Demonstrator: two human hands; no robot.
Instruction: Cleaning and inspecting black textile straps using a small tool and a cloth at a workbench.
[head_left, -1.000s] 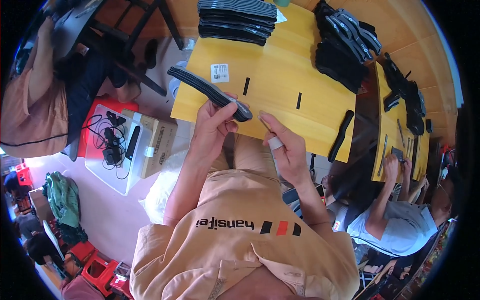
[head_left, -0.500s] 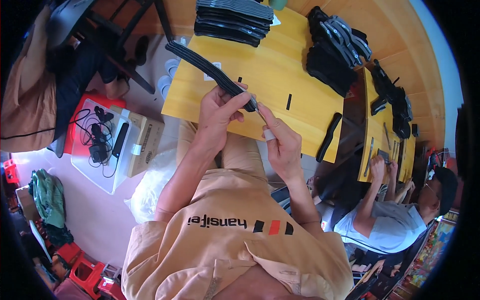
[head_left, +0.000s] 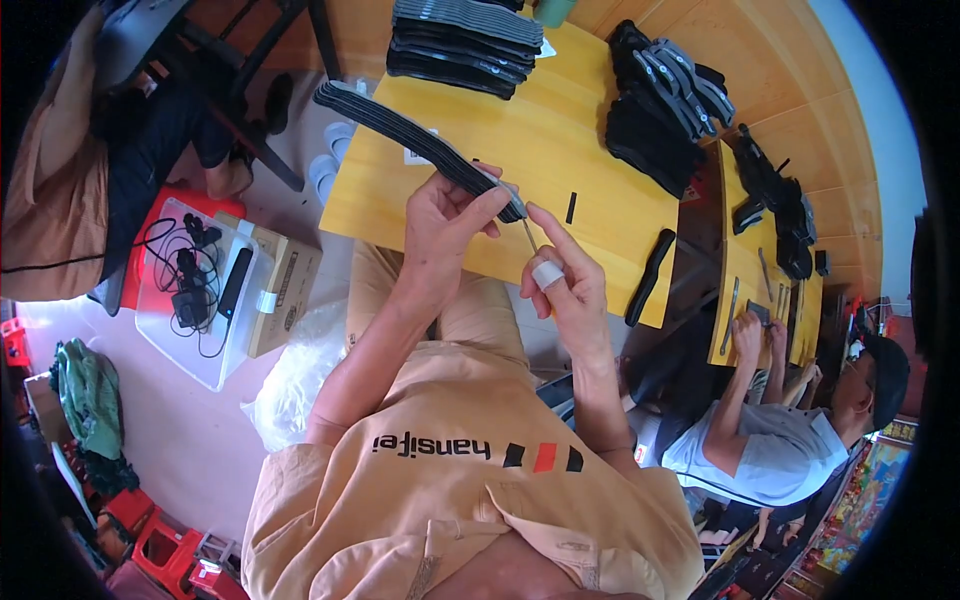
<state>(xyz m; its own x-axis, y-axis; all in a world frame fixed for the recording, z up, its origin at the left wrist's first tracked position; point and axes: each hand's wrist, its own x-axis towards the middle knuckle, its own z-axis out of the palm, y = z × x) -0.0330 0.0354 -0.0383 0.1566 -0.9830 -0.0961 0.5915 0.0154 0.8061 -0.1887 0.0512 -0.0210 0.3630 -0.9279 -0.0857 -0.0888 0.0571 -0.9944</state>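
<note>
My left hand [head_left: 440, 222] is closed around the near end of a long, curved black strip with pale lengthwise lines [head_left: 400, 130]. The strip's far end reaches up and left past the table's edge. At its near end, a thin metal rod-like tool [head_left: 531, 236] meets or nearly touches the strip; I cannot tell which. My right hand [head_left: 572, 290] grips that tool, its index finger stretched toward the strip's tip. A white band [head_left: 547, 273] wraps one of its digits.
The yellow table [head_left: 480, 240] bears a stack of dark ribbed pieces [head_left: 463, 45], a pile of black and grey pieces [head_left: 665, 110] and a curved black piece [head_left: 650, 277]. A co-worker [head_left: 770, 440] sits at right. At left stands a clear bin of cables [head_left: 215, 370].
My right hand has drawn slightly back from the strip's end, so more of the metal tool shows. The strip's far end has shifted a little left. My left hand keeps its hold.
</note>
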